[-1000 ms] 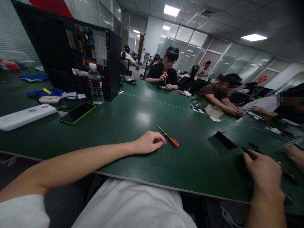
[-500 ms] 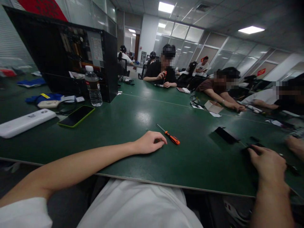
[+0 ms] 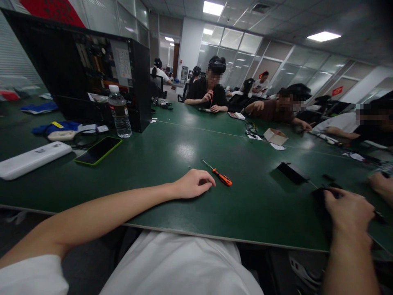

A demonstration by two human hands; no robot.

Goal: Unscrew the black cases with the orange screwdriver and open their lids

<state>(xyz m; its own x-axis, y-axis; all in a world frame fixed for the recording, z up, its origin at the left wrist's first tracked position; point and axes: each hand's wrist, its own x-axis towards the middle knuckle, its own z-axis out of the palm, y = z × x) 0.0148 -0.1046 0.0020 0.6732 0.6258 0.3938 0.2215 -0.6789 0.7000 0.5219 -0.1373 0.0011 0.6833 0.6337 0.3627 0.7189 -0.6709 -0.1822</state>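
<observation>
My left hand (image 3: pixel 194 184) rests on the green table, back up, its fingers loosely curved with a gap between thumb and forefinger and nothing in it. Just beyond its fingertips lies a screwdriver (image 3: pixel 221 177) with an orange and black handle, its shaft pointing away and to the left. Far to the right, my right hand (image 3: pixel 350 209) has its thumb and bent fingers on a dark boxy object (image 3: pixel 320 207), whose kind I cannot make out. A black rectangular block (image 3: pixel 292 173) lies beyond that hand, and a thin line runs from it towards my fingers.
At left stand an open computer case (image 3: pixel 143 86) and a water bottle (image 3: pixel 120 114). A phone (image 3: pixel 98 150) and a long white device (image 3: pixel 35 159) lie nearer. Another person's hand (image 3: pixel 382 184) is at the right edge. A small cardboard box (image 3: pixel 275 137) sits among cables across the table.
My right hand has shifted slightly right and turned a little. Across the table, the person in brown has drawn one arm back and up. My left hand and the screwdriver stay put.
</observation>
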